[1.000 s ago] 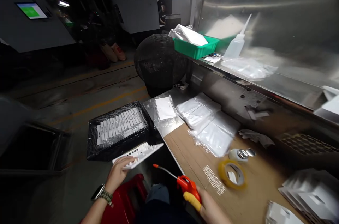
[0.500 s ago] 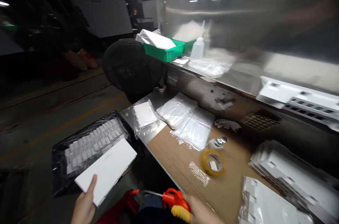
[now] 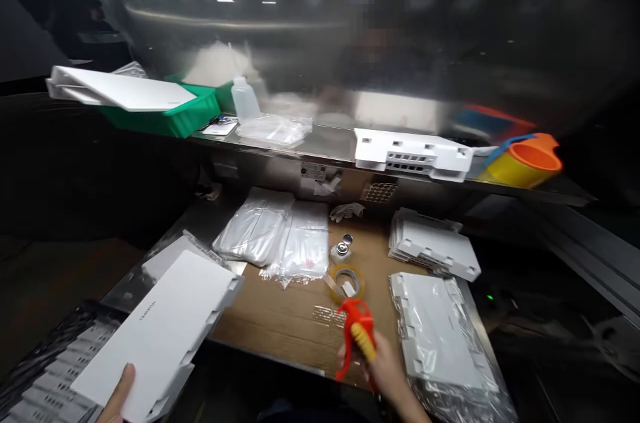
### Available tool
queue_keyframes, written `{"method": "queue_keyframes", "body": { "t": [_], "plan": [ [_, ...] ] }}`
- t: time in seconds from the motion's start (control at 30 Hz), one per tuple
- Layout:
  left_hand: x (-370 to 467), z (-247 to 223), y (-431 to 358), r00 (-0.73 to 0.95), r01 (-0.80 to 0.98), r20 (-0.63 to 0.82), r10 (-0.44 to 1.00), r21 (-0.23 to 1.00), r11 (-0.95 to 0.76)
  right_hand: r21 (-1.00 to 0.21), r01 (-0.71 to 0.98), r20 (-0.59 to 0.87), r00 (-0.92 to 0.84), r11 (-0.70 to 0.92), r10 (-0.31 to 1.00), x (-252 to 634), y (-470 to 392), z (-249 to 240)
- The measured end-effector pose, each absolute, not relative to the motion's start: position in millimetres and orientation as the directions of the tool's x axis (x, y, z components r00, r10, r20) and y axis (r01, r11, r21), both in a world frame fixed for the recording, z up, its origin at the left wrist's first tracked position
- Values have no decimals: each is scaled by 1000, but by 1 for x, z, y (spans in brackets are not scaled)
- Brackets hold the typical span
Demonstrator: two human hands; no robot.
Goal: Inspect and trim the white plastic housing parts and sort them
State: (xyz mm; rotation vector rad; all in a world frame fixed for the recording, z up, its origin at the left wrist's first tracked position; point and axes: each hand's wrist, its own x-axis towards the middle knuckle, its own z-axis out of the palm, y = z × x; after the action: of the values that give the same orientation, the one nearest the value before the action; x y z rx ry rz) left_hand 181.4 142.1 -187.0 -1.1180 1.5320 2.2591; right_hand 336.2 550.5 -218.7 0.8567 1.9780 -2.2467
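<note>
My left hand (image 3: 119,395) grips the near end of a white panel (image 3: 163,323) with small printed lettering, its thumb on the face and the other fingers hidden beneath. The panel is tilted over the table's left front corner. My right hand (image 3: 383,366) is wrapped round a red air gun (image 3: 357,320) with a yellow trigger, over the table's front part. Just beyond the gun, a roll of yellow tape (image 3: 356,276) lies on brown cardboard (image 3: 280,316), with a small metal-topped bottle (image 3: 341,250) behind it.
Clear plastic bags (image 3: 260,226) lie at the table's back left. White panels are stacked (image 3: 435,243) at the right, bagged ones (image 3: 440,330) nearer. A shelf (image 3: 330,143) above holds a green bin (image 3: 200,110), a squeeze bottle (image 3: 245,100) and a white part (image 3: 410,153).
The view has swung right. The white panel in my left hand now reaches over the table's left corner, and my right hand has carried the red air gun forward over the cardboard.
</note>
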Motion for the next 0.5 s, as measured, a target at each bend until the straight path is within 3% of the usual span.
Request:
{"method": "queue_keyframes", "body": {
  "t": [0.07,0.13,0.23,0.33,0.5],
  "plan": [
    [165,-181,158,-705,-592,-684,-188,713,-376,-937,288,-338,-615,-197,713,335,575,-247],
    [152,-177,177,-673,-683,-731,-115,673,-283,-949,270,-263,-401,-161,878,328,598,-271],
    [136,-178,208,-633,-769,-773,43,623,-140,-951,284,-199,-263,-121,944,311,621,-296],
    [121,-184,239,-581,-798,-770,262,603,2,-964,255,-133,-244,-68,961,300,620,-305],
    [99,-197,299,-463,-632,-664,587,712,306,-984,159,-133,-357,-80,924,309,570,-281]
  ]
}}
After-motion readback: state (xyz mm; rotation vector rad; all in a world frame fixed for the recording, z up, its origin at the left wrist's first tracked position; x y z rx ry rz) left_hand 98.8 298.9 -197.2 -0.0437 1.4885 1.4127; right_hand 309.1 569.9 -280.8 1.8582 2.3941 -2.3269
